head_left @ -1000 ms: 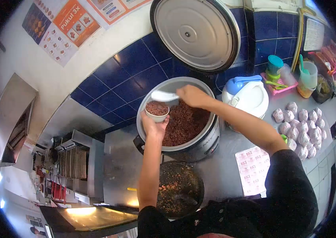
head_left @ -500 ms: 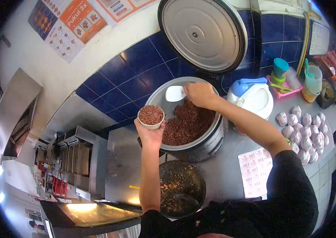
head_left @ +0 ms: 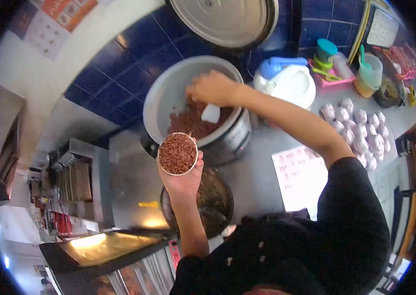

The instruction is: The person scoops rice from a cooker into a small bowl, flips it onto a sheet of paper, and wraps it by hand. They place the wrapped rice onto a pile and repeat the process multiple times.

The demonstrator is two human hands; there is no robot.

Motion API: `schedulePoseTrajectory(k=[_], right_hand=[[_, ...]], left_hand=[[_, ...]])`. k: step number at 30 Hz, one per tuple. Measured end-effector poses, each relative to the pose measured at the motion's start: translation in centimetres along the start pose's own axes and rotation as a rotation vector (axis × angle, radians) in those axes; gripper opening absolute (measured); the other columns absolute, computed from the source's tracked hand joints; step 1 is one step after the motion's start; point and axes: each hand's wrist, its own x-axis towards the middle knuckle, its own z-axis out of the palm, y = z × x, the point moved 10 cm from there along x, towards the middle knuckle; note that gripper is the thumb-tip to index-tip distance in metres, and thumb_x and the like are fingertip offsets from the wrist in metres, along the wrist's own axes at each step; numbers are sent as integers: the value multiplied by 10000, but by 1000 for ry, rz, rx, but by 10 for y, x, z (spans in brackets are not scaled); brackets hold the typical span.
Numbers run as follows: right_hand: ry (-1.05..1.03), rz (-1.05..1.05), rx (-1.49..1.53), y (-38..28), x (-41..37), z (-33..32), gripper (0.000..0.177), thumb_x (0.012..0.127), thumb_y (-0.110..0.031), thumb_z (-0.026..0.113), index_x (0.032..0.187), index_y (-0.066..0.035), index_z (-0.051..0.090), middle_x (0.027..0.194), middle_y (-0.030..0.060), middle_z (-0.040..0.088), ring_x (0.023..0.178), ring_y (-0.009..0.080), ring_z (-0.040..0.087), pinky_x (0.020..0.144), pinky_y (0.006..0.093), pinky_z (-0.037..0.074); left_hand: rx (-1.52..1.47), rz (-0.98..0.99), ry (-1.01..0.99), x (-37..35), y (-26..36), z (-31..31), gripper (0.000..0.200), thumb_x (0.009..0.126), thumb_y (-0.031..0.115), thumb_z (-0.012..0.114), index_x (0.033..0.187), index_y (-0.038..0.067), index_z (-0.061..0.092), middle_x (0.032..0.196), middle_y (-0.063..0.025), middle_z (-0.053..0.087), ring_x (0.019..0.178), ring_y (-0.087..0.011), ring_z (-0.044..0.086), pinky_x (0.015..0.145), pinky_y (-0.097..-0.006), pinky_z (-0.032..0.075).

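Note:
My left hand (head_left: pixel 184 182) is closed around a white paper bowl (head_left: pixel 177 154) filled to the rim with reddish-brown rice. Inside the mouth of a big rice cooker (head_left: pixel 230 140), my right hand (head_left: pixel 214 88) grips a white rice paddle (head_left: pixel 211 113), its blade low over the rice (head_left: pixel 186 120). The paddle's handle is covered by my fingers. The bowl is in front of the cooker's near rim and overlaps it in view. The cooker's round metal lid (head_left: pixel 225 19) stands raised behind it.
A dark wok (head_left: pixel 218 201) with food residue sits below the cooker. To the right are a white jug with blue handle (head_left: pixel 286 81), a pink basket (head_left: pixel 333 78), several wrapped bundles (head_left: pixel 358 132) and printed wrapping paper (head_left: pixel 299 177). A glass-fronted warmer (head_left: pixel 104 246) stands lower left.
The paddle has gone from above the cooker's left side down toward the rice, its blade now pointing toward me. The bowl has come closer to me and tilted toward the camera. The view has shifted.

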Motion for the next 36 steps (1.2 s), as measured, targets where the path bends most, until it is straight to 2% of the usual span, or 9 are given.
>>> schedulePoseTrajectory(k=[3, 9, 10, 17, 23, 26, 28, 33, 36], right_hand=[[257, -48, 626, 8, -31, -44, 260, 1006, -284, 594, 1138, -87, 700, 1067, 132, 723, 993, 322, 692, 875, 426, 539], [29, 84, 1086, -21, -40, -37, 320, 1016, -332, 622, 1155, -63, 728, 987, 59, 736, 925, 134, 661, 807, 321, 527], [172, 67, 1104, -21, -32, -36, 363, 984, -389, 667, 1140, -68, 734, 955, 63, 736, 882, 130, 662, 765, 303, 523], [309, 456, 863, 42, -6, 17, 228, 887, -256, 731, 1055, -103, 746, 971, 143, 753, 869, 297, 721, 793, 420, 544], [182, 138, 447, 24, 14, 52, 188, 878, -197, 681, 985, -65, 760, 1059, 190, 739, 1014, 382, 704, 892, 449, 555], [-19, 362, 232, 3, -10, 7, 233, 883, -229, 677, 1021, -65, 771, 1085, 197, 732, 1074, 363, 692, 949, 486, 534], [251, 153, 11, -8, -9, 7, 217, 902, -237, 668, 1009, -76, 765, 1099, 166, 701, 1104, 351, 658, 950, 499, 532], [410, 236, 632, 11, -68, -33, 221, 930, -258, 665, 1053, -103, 762, 1014, 133, 721, 938, 263, 696, 818, 393, 555], [599, 385, 1217, 29, -211, -45, 286, 987, -286, 665, 1035, -15, 741, 880, 59, 714, 811, 127, 638, 764, 294, 517]], left_hand=[[-60, -28, 32, -11, -18, -9, 545, 1008, 461, 475, 1320, 32, 597, 1223, -239, 652, 894, -411, 647, 701, -429, 604], [28, -1, 65, 38, 3, 16, 472, 1005, 454, 494, 1233, 65, 632, 1141, -192, 672, 905, -382, 649, 678, -379, 603], [86, -26, 69, 50, 9, 15, 475, 1005, 479, 482, 1214, 79, 628, 1102, -152, 670, 889, -358, 641, 667, -366, 589], [150, 35, 136, 73, 33, -3, 490, 988, 430, 490, 1279, 51, 599, 1171, -196, 632, 891, -338, 602, 667, -347, 560], [103, 57, 208, 55, 34, -21, 443, 978, 394, 521, 1262, 67, 614, 1172, -167, 645, 896, -324, 605, 660, -344, 561], [94, 62, 92, 40, 37, -7, 444, 980, 377, 538, 1281, 59, 614, 1229, -193, 628, 957, -353, 599, 703, -359, 561], [86, 52, 39, 26, 34, 2, 448, 983, 374, 547, 1295, 59, 614, 1260, -208, 616, 997, -371, 593, 736, -368, 560], [14, 110, 54, -36, -15, 9, 489, 987, 430, 538, 1313, 72, 609, 1277, -223, 621, 1007, -386, 618, 768, -402, 575], [-63, 30, 171, -76, -115, -8, 601, 980, 561, 478, 1300, 68, 605, 1215, -196, 665, 929, -383, 681, 718, -414, 604]])
